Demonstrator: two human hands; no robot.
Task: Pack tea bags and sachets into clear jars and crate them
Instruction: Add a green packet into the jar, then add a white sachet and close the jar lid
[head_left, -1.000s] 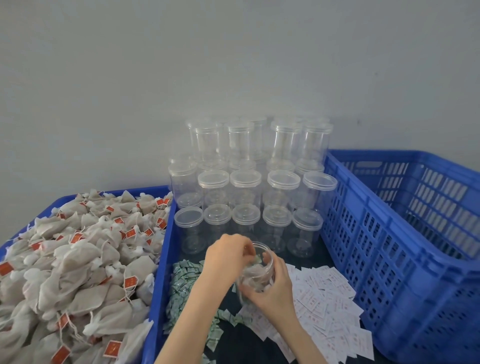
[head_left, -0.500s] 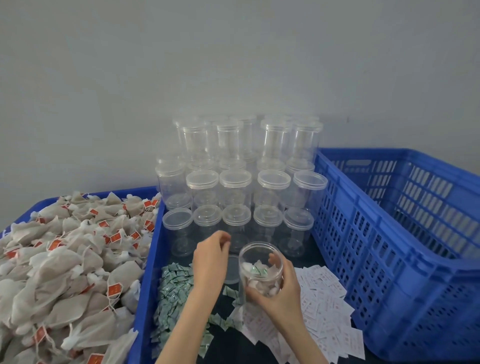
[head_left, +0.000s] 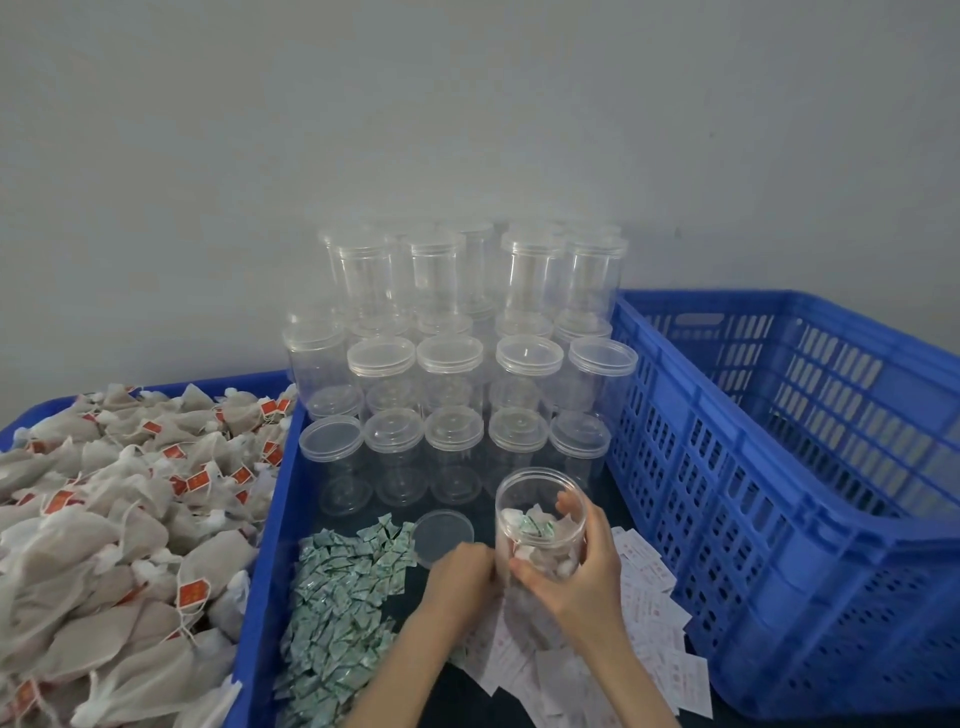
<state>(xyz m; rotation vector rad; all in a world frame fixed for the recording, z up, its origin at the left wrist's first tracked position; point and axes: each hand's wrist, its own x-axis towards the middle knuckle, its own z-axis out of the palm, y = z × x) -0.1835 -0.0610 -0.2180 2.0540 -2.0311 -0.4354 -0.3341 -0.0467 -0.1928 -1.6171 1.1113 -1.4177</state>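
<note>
My right hand (head_left: 584, 584) grips an open clear jar (head_left: 535, 499) from its right side and holds it upright over the tray. A few tea bags and sachets lie inside the jar. Its loose lid (head_left: 441, 527) lies flat on the dark tray floor just to the left. My left hand (head_left: 457, 577) is knuckles-up at the lid's near edge, beside the jar's base. Its fingers curl downward, and I cannot tell whether they hold anything. Green sachets (head_left: 343, 597) are heaped left of my hands and white sachets (head_left: 654, 613) are spread to the right.
A blue bin (head_left: 52, 405) on the left is heaped with tea bags (head_left: 104, 519) bearing red tags. Several empty lidded jars (head_left: 452, 374) are stacked in tiers at the back of the blue tray (head_left: 270, 545). A tall blue slotted crate (head_left: 779, 467) stands on the right.
My left hand left the jar's mouth, passed over the loose lid and dropped to the lid's near edge by the jar's base. My right hand brought the jar upright.
</note>
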